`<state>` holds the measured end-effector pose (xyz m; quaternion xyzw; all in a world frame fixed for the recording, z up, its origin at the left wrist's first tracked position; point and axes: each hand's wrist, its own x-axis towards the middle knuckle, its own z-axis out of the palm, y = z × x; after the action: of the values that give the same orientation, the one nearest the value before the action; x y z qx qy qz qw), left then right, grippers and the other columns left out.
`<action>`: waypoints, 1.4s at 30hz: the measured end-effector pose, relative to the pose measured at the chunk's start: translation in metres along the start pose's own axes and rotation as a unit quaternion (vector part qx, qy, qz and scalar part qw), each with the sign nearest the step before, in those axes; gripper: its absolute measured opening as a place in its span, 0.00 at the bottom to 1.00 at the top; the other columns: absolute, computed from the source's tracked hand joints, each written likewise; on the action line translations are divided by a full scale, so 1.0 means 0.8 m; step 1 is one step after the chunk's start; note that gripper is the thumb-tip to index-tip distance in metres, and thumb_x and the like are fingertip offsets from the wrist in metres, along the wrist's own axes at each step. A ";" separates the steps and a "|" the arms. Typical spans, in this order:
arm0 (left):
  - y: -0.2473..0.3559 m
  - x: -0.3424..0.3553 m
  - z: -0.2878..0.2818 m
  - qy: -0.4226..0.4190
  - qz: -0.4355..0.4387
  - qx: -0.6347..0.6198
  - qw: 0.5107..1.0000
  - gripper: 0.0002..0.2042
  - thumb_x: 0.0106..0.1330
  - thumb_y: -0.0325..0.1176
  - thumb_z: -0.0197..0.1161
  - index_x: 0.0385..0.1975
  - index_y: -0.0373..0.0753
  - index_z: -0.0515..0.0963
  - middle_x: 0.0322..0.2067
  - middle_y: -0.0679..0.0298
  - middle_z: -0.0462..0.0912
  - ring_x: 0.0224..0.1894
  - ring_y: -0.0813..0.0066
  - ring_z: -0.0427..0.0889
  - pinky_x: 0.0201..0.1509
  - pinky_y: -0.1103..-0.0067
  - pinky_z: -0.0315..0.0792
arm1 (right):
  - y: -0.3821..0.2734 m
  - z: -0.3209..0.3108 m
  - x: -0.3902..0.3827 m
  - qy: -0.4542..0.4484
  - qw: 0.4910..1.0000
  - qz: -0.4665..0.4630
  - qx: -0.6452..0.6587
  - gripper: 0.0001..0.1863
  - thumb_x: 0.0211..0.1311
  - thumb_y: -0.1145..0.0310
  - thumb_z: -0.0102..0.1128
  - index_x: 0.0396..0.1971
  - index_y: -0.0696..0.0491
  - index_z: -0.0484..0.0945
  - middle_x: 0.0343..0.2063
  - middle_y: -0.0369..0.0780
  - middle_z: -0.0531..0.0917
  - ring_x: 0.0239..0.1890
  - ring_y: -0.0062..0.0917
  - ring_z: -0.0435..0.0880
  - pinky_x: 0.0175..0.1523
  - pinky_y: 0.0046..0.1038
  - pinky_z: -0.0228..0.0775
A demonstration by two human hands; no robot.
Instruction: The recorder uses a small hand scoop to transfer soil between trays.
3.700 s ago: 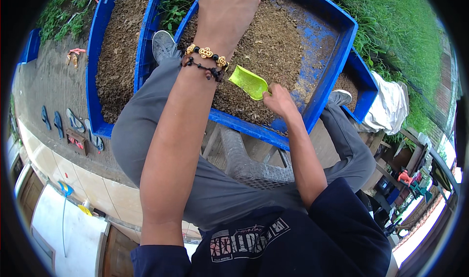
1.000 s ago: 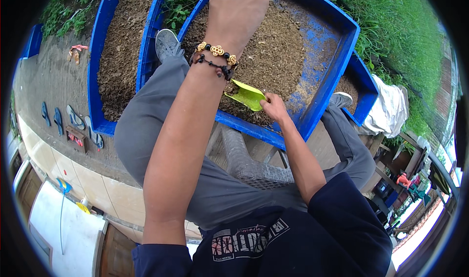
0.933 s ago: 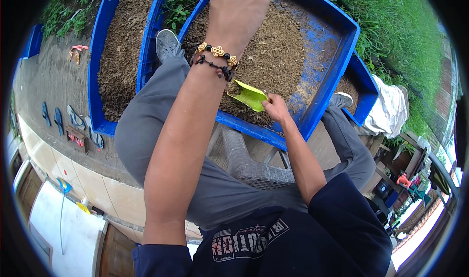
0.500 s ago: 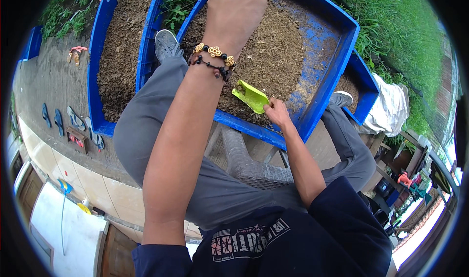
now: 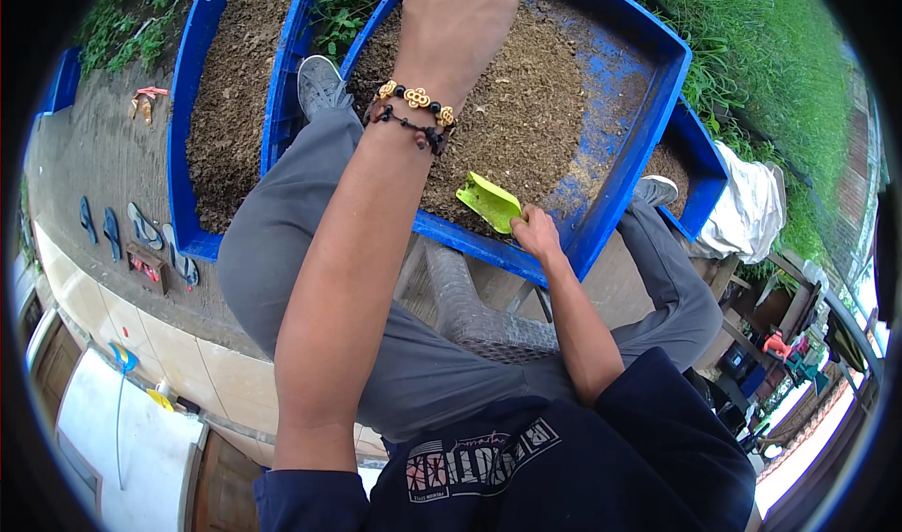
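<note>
A lime-green hand scoop [image 5: 490,203] is gripped at its handle by my right hand [image 5: 536,232], near the front wall of a blue tray [image 5: 615,91]. Its blade points left, low over the brown crumbly material [image 5: 526,100] that covers much of the tray floor. Little or nothing lies in the blade. My left hand [image 5: 460,20] is raised over the far part of the tray, with beaded bracelets [image 5: 414,97] at the wrist. Its fingers are bent together at the picture's top edge; whatever they hold, if anything, is hidden.
A second blue tray [image 5: 178,185] of similar brown material stands on the left, and another blue tray [image 5: 705,189] on the right beside a white sack [image 5: 752,203]. My legs straddle a grey woven seat [image 5: 489,330]. Sandals [image 5: 113,234] lie at far left. Grass [image 5: 770,72] grows beyond.
The scoop has shifted slightly right and tipped, and the brown clumps seen in its blade before no longer show there. My left hand has barely moved.
</note>
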<state>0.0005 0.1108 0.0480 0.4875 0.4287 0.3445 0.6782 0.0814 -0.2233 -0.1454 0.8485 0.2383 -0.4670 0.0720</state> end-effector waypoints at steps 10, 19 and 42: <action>0.015 -0.008 0.001 0.004 -0.033 0.022 0.999 0.07 0.66 0.29 0.60 0.35 0.32 0.81 0.25 0.69 0.80 0.27 0.86 0.74 0.30 0.87 0.67 | -0.041 0.013 0.001 0.007 0.998 -0.034 0.053 0.19 0.53 0.55 0.58 0.33 0.57 0.78 0.40 0.55 0.84 0.47 0.50 0.82 0.53 0.44 0.72; 0.012 -0.006 0.000 0.000 -0.015 0.013 1.000 0.07 0.66 0.29 0.60 0.35 0.32 0.81 0.25 0.69 0.80 0.27 0.86 0.74 0.30 0.87 0.67 | -0.072 -0.001 0.014 0.003 0.998 -0.036 0.056 0.19 0.54 0.56 0.56 0.36 0.58 0.80 0.41 0.56 0.84 0.47 0.51 0.82 0.54 0.46 0.72; 0.036 -0.005 -0.009 -0.002 -0.051 -0.044 0.998 0.08 0.68 0.31 0.59 0.38 0.34 0.80 0.30 0.69 0.81 0.31 0.86 0.78 0.35 0.88 0.72 | -0.093 -0.018 0.036 0.052 0.982 -0.183 -0.015 0.17 0.56 0.63 0.53 0.40 0.60 0.77 0.36 0.57 0.83 0.44 0.53 0.82 0.53 0.49 0.71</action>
<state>-0.0090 0.1179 0.0758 0.4350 0.4360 0.3276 0.7165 0.0703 -0.1435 -0.1534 0.8126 0.3997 -0.4240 -0.0142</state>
